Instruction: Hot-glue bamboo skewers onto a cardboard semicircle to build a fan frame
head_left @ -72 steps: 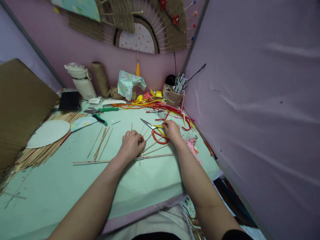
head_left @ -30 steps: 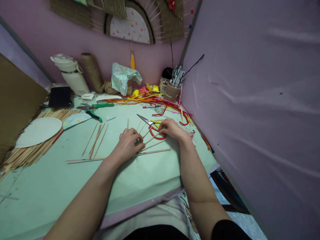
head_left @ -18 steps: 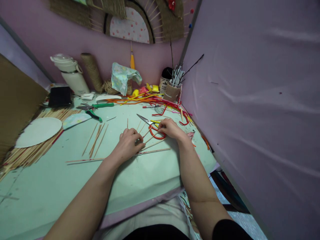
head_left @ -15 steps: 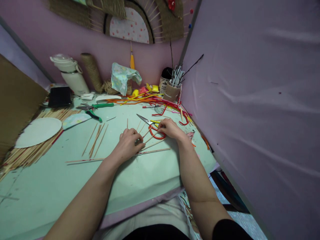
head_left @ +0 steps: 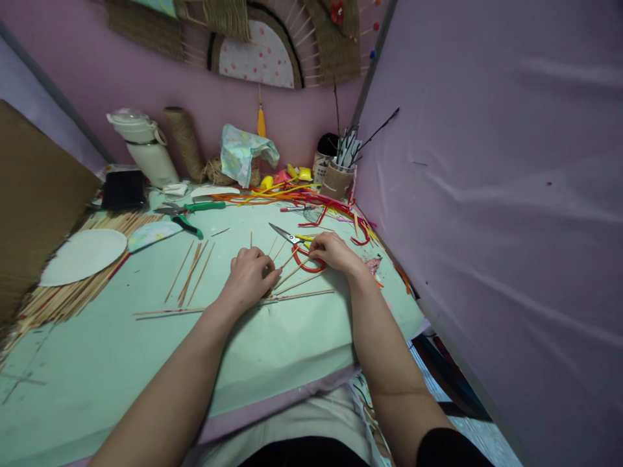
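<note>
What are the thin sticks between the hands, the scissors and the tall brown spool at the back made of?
Thin sticks: probably bamboo or wood, pale and matte. Scissors: blades likely steel, grey with a shine; handle loop perhaps plastic, even red. Spool: perhaps wound with jute twine, dull brown and rough-looking.

This is looking like a craft workshop: thin sticks [head_left: 292, 273] are fanning from the left hand [head_left: 252, 275], scissors [head_left: 292, 238] are lying by the right hand [head_left: 333, 251], and a twine roll [head_left: 185, 144] is standing beyond both.
</note>
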